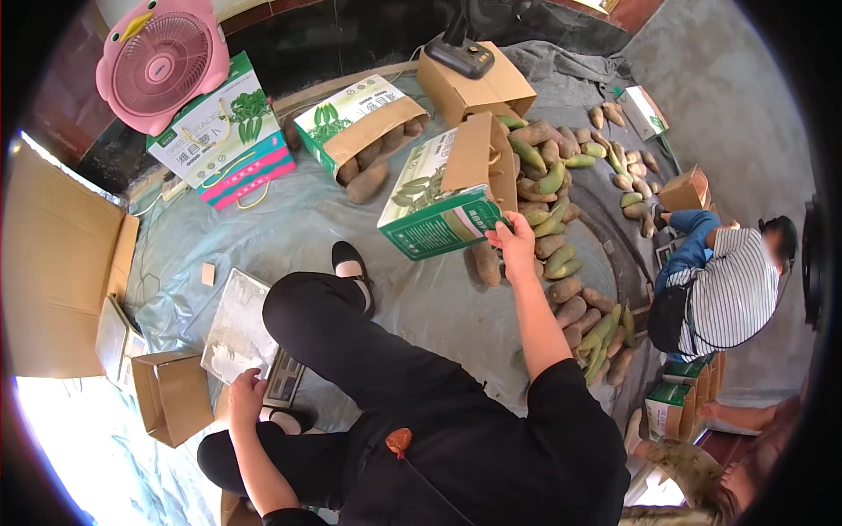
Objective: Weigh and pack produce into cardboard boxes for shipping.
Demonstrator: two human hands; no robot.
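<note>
My right hand [513, 243] grips the lower right edge of a green and white carton [436, 223], thumb against its side. The carton is tilted on the floor sheet with its brown flaps open toward the right. My left hand [246, 394] hovers by the near edge of a flat platform scale [239, 329], fingers loosely bent and apart, with nothing visible in them. Just right of the carton lies a long heap of green and brown root vegetables [551, 180] that look like radishes, some dull with soil.
Another open carton [346, 118] with brown roots stands beyond, near a plain brown box [491, 83]. A pink fan [162, 66] sits on stacked cartons [230, 123] at far left. An empty brown box [171, 394] is left of the scale. A person in a striped shirt [732, 285] crouches at right.
</note>
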